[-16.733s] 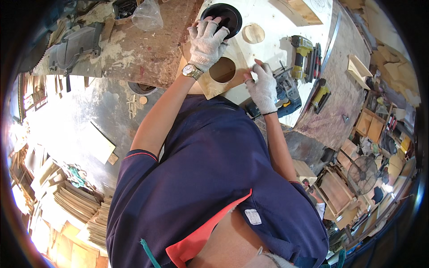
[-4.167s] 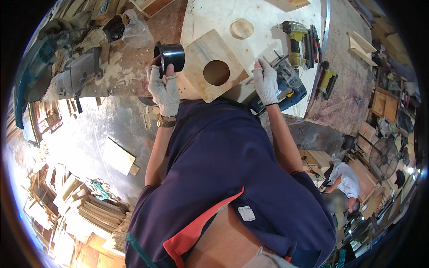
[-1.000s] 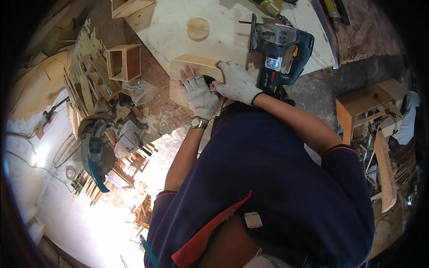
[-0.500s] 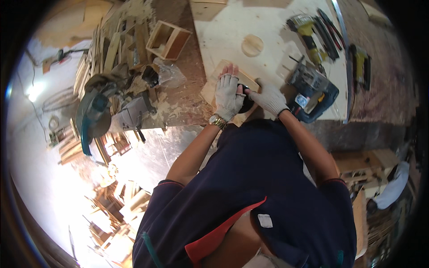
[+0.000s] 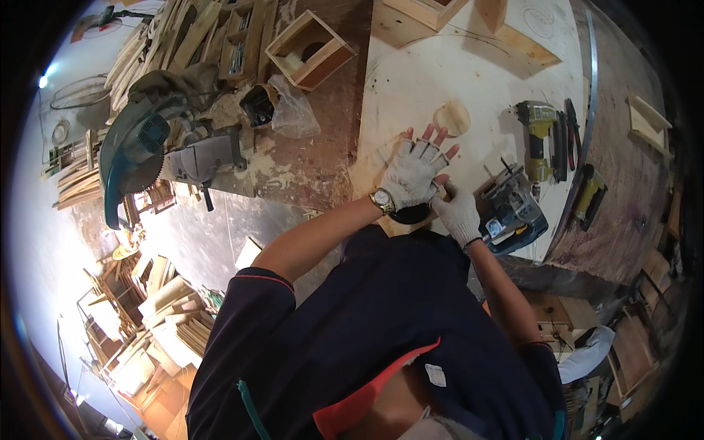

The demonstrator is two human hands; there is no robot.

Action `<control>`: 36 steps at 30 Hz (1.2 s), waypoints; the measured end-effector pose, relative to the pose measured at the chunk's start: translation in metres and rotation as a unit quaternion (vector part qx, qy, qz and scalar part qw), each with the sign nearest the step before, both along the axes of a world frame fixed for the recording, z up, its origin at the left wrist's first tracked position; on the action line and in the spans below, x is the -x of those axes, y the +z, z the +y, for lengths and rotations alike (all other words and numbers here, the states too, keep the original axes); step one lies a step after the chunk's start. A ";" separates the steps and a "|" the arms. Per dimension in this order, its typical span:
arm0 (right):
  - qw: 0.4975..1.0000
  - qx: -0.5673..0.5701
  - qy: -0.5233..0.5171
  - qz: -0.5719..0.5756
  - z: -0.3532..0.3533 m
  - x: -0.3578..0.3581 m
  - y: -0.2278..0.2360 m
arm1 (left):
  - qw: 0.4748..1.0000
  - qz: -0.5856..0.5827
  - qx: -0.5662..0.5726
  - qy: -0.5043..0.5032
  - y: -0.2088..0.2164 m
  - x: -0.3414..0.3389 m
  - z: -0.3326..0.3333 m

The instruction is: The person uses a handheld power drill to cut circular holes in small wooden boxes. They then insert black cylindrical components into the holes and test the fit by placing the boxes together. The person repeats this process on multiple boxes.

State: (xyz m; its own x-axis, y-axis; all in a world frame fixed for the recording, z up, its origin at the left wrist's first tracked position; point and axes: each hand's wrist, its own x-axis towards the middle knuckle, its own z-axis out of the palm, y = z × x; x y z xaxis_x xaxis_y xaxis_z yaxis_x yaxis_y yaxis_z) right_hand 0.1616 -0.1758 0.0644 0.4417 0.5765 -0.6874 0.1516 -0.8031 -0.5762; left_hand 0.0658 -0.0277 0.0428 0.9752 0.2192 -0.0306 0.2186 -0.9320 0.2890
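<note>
A pale wooden panel (image 5: pixel 372 174) with a dark round opening (image 5: pixel 411 215) lies at the bench's near edge, against my body and mostly covered by my hands. My left hand (image 5: pixel 409 174), in a fingerless knit glove with a watch at the wrist, is spread palm down over it, holding nothing. On the right of the opening my right hand (image 5: pixel 457 213), gloved too, has its fingers bent around the panel's edge. Those fingertips are partly hidden. Just beyond my left fingers rests a round wooden disc (image 5: pixel 452 118). A jigsaw (image 5: pixel 513 209) lies right of my right hand.
Two nail guns, one nearer (image 5: pixel 543 139) and one farther right (image 5: pixel 589 194), lie beyond the jigsaw, with pliers (image 5: pixel 572 136). A mitre saw (image 5: pixel 139 150) stands left, near a plastic bag (image 5: pixel 295 110) and an open wooden box (image 5: pixel 311 50). More wooden frames (image 5: pixel 517 37) sit at the back.
The view has swung, so the bench's far part shows more wooden frames. My left hand has spread its fingers and turned across the panel; my right hand stays at the panel's right side.
</note>
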 end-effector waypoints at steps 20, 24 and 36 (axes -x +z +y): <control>0.943 -0.095 -0.298 0.118 -0.046 0.016 -0.056 | 0.994 -0.056 0.083 0.035 0.029 0.070 -0.051; 0.854 -0.138 -0.442 0.237 -0.037 0.013 -0.083 | 0.998 0.011 0.056 0.011 0.010 0.074 -0.058; 0.789 -0.387 -0.284 0.383 -0.009 0.016 0.028 | 0.652 -0.150 0.697 0.259 0.064 0.094 -0.016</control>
